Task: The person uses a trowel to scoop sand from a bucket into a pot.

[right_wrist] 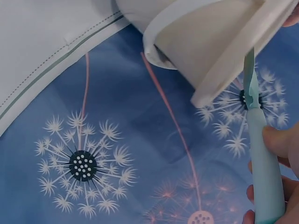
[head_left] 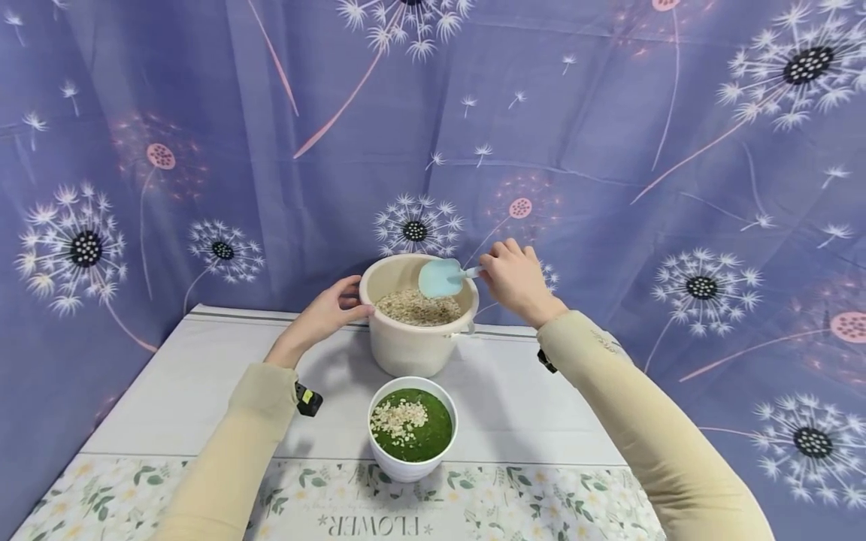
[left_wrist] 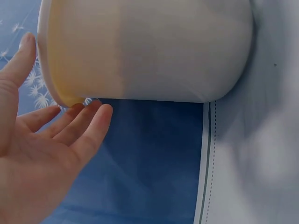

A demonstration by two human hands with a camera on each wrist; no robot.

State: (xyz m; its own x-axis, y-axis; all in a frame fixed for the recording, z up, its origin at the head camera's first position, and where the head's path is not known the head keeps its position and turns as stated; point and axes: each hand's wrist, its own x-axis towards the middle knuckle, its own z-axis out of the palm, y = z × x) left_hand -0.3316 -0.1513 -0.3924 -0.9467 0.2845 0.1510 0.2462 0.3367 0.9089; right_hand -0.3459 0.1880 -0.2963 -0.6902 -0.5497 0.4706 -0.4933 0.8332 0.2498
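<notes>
My right hand (head_left: 516,278) grips the handle of a light blue scoop (head_left: 441,279), its blade over the mouth of a cream bucket (head_left: 409,349). In the right wrist view the scoop handle (right_wrist: 265,163) lies between thumb and curled fingers. Pale flakes that look like rolled oats (head_left: 419,308) cover the bucket's bottom. At the bucket's left side my left hand (head_left: 326,312) has thumb and loosely bent fingers spread at the rim, which also shows in the left wrist view beside the bucket wall (left_wrist: 154,51).
In front of the bucket stands a white bowl (head_left: 406,471) of green paste or liquid (head_left: 426,436), with pale flakes (head_left: 399,419) scattered on its left part. A white, flower-printed cloth (head_left: 203,361) covers the table. Right behind the bucket hangs a blue dandelion-print curtain (head_left: 325,195).
</notes>
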